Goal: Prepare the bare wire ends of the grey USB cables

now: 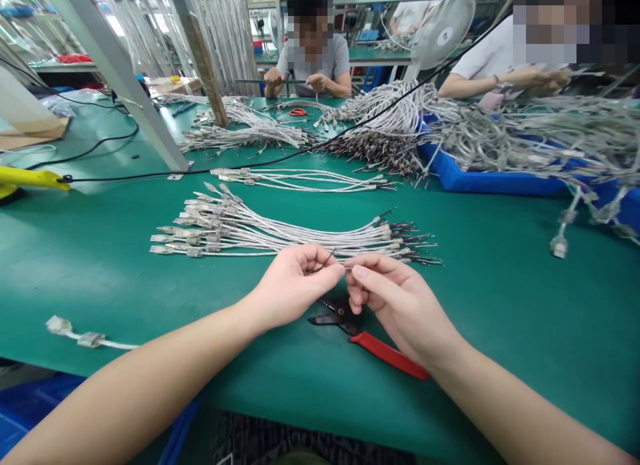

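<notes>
Over the middle of the table, my left hand is closed in a pinch on the wire end of a cable, with a thin dark wire sticking up by the fingers. My right hand meets it from the right, thumb and forefinger pinching the fine wire tip. A white cable with a clear plug at its end runs under my left forearm; it seems to be the same one. Red-handled wire strippers lie beneath my right hand, partly covered. Just beyond my hands is a row of white cables with dark wire ends.
A smaller cable group lies farther back, behind it large cable heaps. Blue trays overflow with cables at right. A metal post and a black cord cross the left side. Two co-workers sit opposite.
</notes>
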Motion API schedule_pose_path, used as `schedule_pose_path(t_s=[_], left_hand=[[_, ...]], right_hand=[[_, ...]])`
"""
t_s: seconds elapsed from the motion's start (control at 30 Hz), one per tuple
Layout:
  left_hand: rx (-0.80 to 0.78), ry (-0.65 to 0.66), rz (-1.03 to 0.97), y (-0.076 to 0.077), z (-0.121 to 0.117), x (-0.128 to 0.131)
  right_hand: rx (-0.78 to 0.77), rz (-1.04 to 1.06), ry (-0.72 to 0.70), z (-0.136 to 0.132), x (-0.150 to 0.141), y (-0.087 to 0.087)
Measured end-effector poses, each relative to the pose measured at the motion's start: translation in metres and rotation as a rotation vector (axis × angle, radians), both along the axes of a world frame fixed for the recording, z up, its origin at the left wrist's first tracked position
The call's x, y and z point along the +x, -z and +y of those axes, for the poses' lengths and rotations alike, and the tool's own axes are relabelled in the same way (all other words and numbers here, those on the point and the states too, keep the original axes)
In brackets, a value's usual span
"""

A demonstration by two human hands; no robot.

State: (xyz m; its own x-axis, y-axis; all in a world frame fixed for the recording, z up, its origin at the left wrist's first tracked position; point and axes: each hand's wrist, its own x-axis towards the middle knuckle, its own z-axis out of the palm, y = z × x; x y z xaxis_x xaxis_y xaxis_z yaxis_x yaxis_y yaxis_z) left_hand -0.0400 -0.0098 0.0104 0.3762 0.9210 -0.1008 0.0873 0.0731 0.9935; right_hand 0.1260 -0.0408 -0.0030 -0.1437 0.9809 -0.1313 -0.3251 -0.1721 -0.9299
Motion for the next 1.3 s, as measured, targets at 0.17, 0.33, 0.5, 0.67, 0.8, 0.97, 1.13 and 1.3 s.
schedule_pose_path(t_s=[0.17,0.33,0.5,0.67,0.8,0.97,1.13,1.3], left_hand=[[-0.07,0.019,-0.054,-0.003,-0.001,0.0],[-0.087,0.01,-0.058,-0.004,-0.001,0.0],[-0.082,0.012,-0.066,-0.006,-0.001,-0.001],[-0.07,0.021,-0.066,-0.004,-0.001,-0.001],[-0.036,0.033,-0.052,-0.001,-0.001,-0.002],[-0.065,0.092,-0.009,-0.001,-0.001,-0.002],[0.051,0.117,0.102,0.002,-0.003,-0.001],[0.259,0.107,0.156,0.011,-0.002,-0.004]], right_hand=[[0.083,-0.082,0.003,-0.002,0.003,0.003],[0.059,-0.062,-0.006,-0.002,0.003,-0.001],[-0.024,0.052,-0.017,-0.001,0.001,-0.009],[-0.038,0.013,-0.028,-0.001,0.001,-0.007],[0.008,-0.103,-0.009,0.0,0.001,-0.004],[0.029,-0.186,0.012,0.004,0.009,-0.003],[-0.009,-0.222,-0.004,0.008,0.013,-0.003],[-0.048,-0.193,0.008,0.01,0.013,-0.005]])
